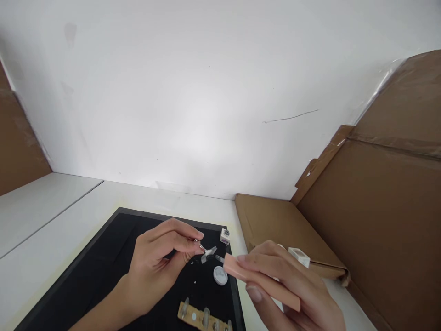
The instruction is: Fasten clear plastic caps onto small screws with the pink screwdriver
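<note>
White wall point(193, 92) (faintly scuffed) behind white table point(51, 230).

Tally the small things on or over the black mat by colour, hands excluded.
Clear: 1, nail tip pinched in left hand
Pink: 1, file block in right hand
White: 2, round cap, small box
Tan: 1, nail strip
Total: 5

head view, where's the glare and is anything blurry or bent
Head view: a soft bright patch of light sits on the white wall above the black mat; the wall and table edges bow, a wide-lens effect; the left hand and the clear nail tip it pinches are fairly sharp; the right hand, holding a pink nail file, looks slightly soft at the frame's bottom edge.
</note>
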A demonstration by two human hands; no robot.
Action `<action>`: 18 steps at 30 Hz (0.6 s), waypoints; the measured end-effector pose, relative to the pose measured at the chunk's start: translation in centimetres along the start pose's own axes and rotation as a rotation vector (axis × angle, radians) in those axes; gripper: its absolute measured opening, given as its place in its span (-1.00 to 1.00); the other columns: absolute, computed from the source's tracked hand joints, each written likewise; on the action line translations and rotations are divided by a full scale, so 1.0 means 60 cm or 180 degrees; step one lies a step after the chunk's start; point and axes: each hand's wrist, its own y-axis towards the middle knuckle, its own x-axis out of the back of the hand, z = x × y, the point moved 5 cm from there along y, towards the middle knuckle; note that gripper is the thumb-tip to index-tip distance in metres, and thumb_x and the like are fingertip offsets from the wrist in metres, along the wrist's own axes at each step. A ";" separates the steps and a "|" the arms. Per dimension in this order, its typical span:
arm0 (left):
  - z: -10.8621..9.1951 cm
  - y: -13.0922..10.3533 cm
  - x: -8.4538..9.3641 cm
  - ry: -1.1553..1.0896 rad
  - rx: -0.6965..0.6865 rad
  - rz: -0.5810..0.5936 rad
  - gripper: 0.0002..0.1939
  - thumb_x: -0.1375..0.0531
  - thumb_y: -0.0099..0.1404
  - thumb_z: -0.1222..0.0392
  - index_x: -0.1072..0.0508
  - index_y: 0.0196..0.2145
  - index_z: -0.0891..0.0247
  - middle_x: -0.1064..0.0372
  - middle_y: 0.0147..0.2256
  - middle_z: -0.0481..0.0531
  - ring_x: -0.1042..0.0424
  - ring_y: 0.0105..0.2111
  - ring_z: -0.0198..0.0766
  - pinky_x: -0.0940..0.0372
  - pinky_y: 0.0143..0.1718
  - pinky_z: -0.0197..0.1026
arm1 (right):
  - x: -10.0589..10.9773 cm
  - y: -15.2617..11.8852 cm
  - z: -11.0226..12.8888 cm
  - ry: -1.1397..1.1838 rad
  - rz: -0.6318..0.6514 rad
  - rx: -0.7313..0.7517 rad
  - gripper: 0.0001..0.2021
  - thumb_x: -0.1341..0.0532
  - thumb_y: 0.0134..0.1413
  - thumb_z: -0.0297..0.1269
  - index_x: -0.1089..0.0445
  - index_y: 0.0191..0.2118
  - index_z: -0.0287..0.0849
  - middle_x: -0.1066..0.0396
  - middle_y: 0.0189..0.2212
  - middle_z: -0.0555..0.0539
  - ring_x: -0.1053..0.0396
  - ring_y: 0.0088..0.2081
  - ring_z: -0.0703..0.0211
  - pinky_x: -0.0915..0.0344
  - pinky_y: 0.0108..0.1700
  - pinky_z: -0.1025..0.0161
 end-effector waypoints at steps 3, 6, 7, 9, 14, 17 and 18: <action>0.000 -0.001 0.002 -0.0024 0.0002 -0.0042 -0.78 -0.18 0.18 0.54 -0.48 -0.43 0.26 -0.51 -0.41 0.05 -0.53 -0.43 -0.28 -0.46 -0.51 -0.34 | 0.003 -0.003 -0.006 -0.0136 0.0000 -0.0072 -0.75 -0.18 0.05 -0.54 -0.42 -0.17 -0.10 -0.44 -0.51 -0.01 -0.35 -0.52 0.23 -0.27 -0.54 0.32; 0.001 -0.003 0.003 0.0014 0.0026 -0.0089 -0.80 -0.19 0.18 0.52 -0.49 -0.44 0.25 -0.51 -0.42 0.04 -0.54 -0.44 -0.28 -0.45 -0.53 -0.35 | 0.005 -0.005 -0.012 -0.0196 0.0000 -0.0134 -0.79 -0.18 0.08 -0.51 -0.42 -0.19 -0.10 -0.43 -0.50 0.00 -0.35 -0.52 0.24 -0.26 -0.53 0.32; 0.002 -0.004 0.003 0.0034 0.0037 -0.0095 -0.80 -0.20 0.18 0.52 -0.49 -0.44 0.25 -0.51 -0.42 0.03 -0.54 -0.44 -0.29 -0.44 -0.53 -0.35 | 0.005 -0.004 -0.014 -0.0194 -0.0008 -0.0164 -0.80 -0.17 0.09 -0.50 -0.41 -0.19 -0.10 -0.43 -0.50 0.01 -0.35 -0.51 0.25 -0.26 -0.52 0.32; 0.005 -0.006 0.004 0.0053 0.0048 -0.0104 -0.79 -0.20 0.18 0.52 -0.50 -0.44 0.25 -0.51 -0.42 0.03 -0.53 -0.44 -0.29 -0.44 -0.52 -0.35 | 0.006 -0.004 -0.019 -0.0179 -0.0061 -0.0219 -0.80 -0.17 0.11 -0.49 -0.41 -0.18 -0.08 -0.42 -0.49 0.02 -0.34 -0.51 0.26 -0.25 -0.52 0.34; 0.012 -0.006 0.003 0.0225 -0.0036 -0.0098 -0.78 -0.18 0.18 0.53 -0.50 -0.43 0.24 -0.51 -0.40 0.04 -0.53 -0.43 -0.28 -0.44 -0.51 -0.33 | 0.009 -0.004 -0.022 -0.0126 -0.0175 -0.0281 -0.80 -0.17 0.10 -0.50 -0.41 -0.18 -0.09 -0.42 -0.48 -0.01 -0.35 -0.49 0.23 -0.26 -0.52 0.33; 0.010 -0.001 0.001 0.0408 -0.0204 -0.0097 -0.79 -0.16 0.22 0.50 -0.50 -0.42 0.24 -0.51 -0.41 0.06 -0.53 -0.43 -0.27 -0.45 -0.50 -0.32 | 0.005 0.002 -0.012 -0.0034 -0.0067 -0.0126 -0.78 -0.17 0.05 -0.52 -0.41 -0.20 -0.10 -0.42 -0.52 0.00 -0.34 -0.53 0.23 -0.27 -0.54 0.32; 0.008 0.001 -0.001 0.0464 -0.0268 -0.0085 -0.79 -0.16 0.22 0.50 -0.50 -0.42 0.25 -0.52 -0.42 0.06 -0.53 -0.43 -0.27 -0.46 -0.49 -0.32 | 0.002 0.004 -0.007 0.0007 0.0000 -0.0058 -0.76 -0.17 0.04 -0.54 -0.41 -0.20 -0.10 -0.43 -0.52 0.00 -0.34 -0.54 0.23 -0.27 -0.55 0.33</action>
